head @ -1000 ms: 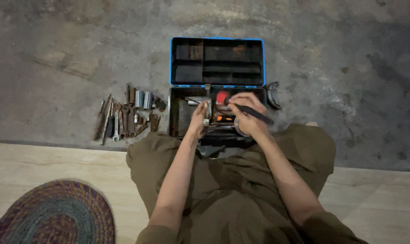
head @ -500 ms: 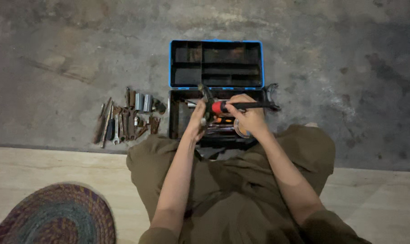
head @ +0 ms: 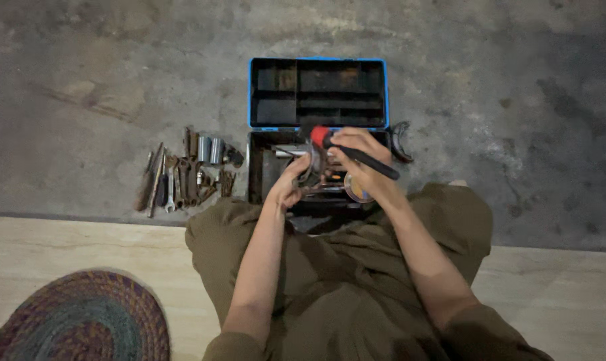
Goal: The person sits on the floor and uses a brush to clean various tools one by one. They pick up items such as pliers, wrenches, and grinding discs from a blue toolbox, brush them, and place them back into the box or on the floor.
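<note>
An open toolbox (head: 256, 174) with a blue-rimmed lid (head: 317, 64) lies on the concrete floor in front of my knees. My right hand (head: 359, 160) grips a tool with a red and black handle (head: 346, 150) above the box. My left hand (head: 291, 184) reaches into the box and touches a curved metal part there; whether it grips it is unclear. Several metal tools fill the box under my hands.
A row of several rusty wrenches and sockets (head: 186, 170) lies on the floor left of the box. A dark curved piece (head: 403, 140) sits at the box's right side. A braided round rug (head: 75, 321) lies at the lower left on a pale floor strip.
My right hand has lifted the red-handled tool out of the box and turned it, so the red end now points up-left. My left hand stayed in the box.
</note>
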